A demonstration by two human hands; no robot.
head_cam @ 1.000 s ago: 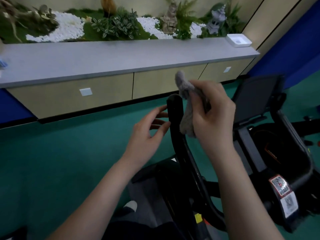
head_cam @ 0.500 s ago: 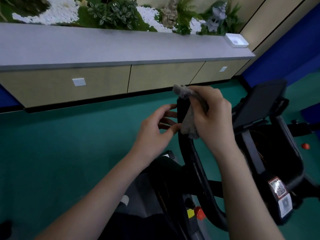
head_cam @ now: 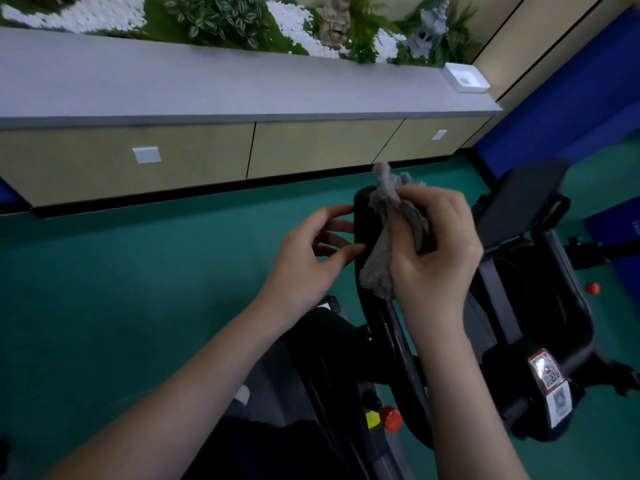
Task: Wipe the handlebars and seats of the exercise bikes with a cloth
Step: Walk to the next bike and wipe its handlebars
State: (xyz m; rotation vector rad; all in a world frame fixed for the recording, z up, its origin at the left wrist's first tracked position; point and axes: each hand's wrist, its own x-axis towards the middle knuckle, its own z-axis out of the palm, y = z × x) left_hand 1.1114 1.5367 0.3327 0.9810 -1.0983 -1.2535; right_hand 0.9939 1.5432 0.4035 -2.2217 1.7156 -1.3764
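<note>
The left hand [head_cam: 304, 268] and right hand [head_cam: 436, 251] are bare. The left forearm [head_cam: 194, 386] and right forearm [head_cam: 460, 393] are uncovered. Below them a dark garment [head_cam: 263, 448] shows, blurred.

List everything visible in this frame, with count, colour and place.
cloth: one, grey, bunched against the handlebar top
handlebar: one, black, upright, centre
bike frame: black, lower right; count unclear
screen: one, black, right of the handlebar
knobs: two, red, low centre and far right
counter: one, grey top, beige doors, along the back
tray: one, white, counter's right end
plants: several, green, behind the counter among white pebbles
floor: green, under everything
left grip: bare hand, relaxed fingers at the handlebar's left side
right grip: bare hand, holding the cloth on the handlebar
</note>
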